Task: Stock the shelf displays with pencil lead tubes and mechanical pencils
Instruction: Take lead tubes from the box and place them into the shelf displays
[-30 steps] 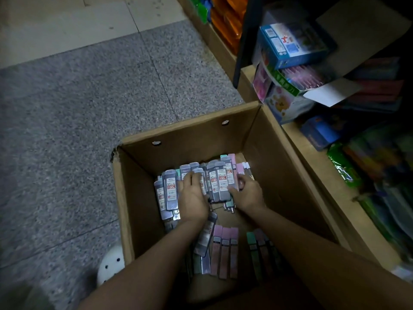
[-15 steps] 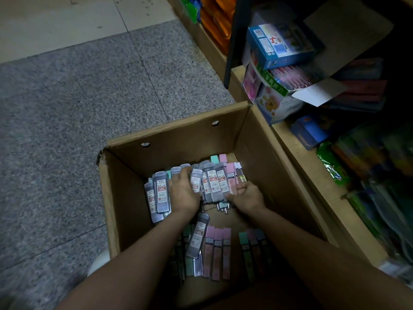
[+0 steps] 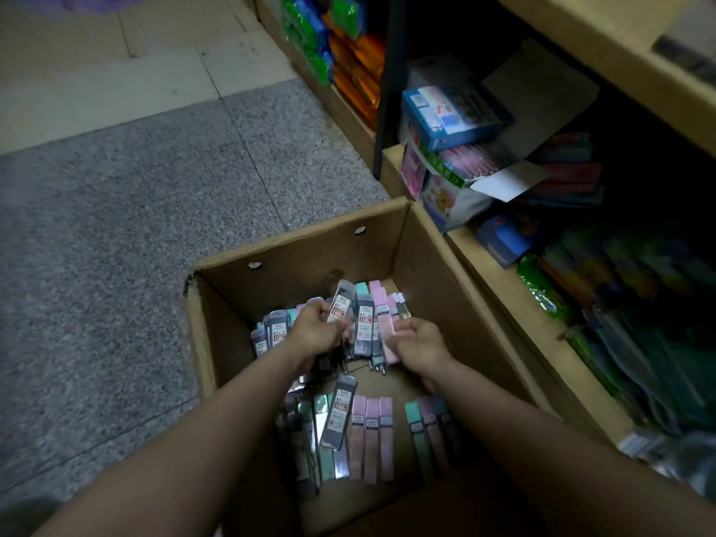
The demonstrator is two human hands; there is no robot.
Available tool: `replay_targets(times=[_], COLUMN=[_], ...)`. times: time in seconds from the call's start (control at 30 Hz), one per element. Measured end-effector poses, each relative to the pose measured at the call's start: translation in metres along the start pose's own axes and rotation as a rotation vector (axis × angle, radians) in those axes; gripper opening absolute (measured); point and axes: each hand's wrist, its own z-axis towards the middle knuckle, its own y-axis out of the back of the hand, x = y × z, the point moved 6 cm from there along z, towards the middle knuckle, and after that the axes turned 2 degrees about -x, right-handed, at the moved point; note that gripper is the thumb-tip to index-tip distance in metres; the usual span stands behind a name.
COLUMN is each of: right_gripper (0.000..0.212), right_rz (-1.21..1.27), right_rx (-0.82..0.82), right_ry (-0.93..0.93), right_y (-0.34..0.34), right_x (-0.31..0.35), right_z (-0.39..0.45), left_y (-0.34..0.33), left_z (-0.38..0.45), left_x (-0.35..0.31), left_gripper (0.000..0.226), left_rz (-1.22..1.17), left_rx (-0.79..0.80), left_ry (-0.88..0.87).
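1. Looking down past our forearms, we see loose pencil lead tubes [image 3: 371, 436] lying flat on the floor of the cardboard box [image 3: 310, 248], their long axes running away from us, in pink, green and grey rows.
2. A little farther in, our left hand [image 3: 315, 331] curls round a fan of grey tubes [image 3: 340, 304], pinching one that tilts up and to the right.
3. Beside it, our right hand [image 3: 420, 343] cups the pink and grey tubes [image 3: 381, 323] from the right, fingers bent against them; the bundle sits between both hands, nearly upright.
4. We judge the coming lift turns on this: the shelf [image 3: 503, 273] lies to our right, beyond the box wall, so the right hand is nearer.
5. Farthest back, boxed goods [image 3: 451, 114] already crowd that shelf.
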Motion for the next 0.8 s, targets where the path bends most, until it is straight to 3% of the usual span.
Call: replay_targets(times=[0.17, 0.23, 0.3, 0.5, 0.8], right_gripper=[0.092, 0.104, 0.094, 0.066, 0.050], right_rz=[-0.079, -0.125, -0.182, -0.167, -0.290], right_rx=[0.189, 0.192, 0.126, -0.156, -0.527], right_ry=[0.335, 0.472, 0.597, 0.696, 0.784], right_y=[0.023, 0.049, 0.080, 0.172, 0.304], right_x=[0.074, 0.109, 0.139, 0.174, 0.171], right_z=[-0.057, -0.089, -0.119, -0.194, -0.298], left_y=[0.010, 0.009, 0.002, -0.046, -0.121], left_z=[-0.047, -0.069, -0.095, -0.173, -0.247], left_x=[-0.076, -0.117, -0.155, -0.227, -0.271], left_gripper=[0.022, 0.018, 0.011, 0.021, 0.015], left_rz=[0.061, 0.138, 0.165, -0.078, -0.221], left_rx=[0.309, 0.387, 0.425, 0.613, 0.716], left_ry=[-0.063, -0.155, -0.237, -0.389, -0.602])
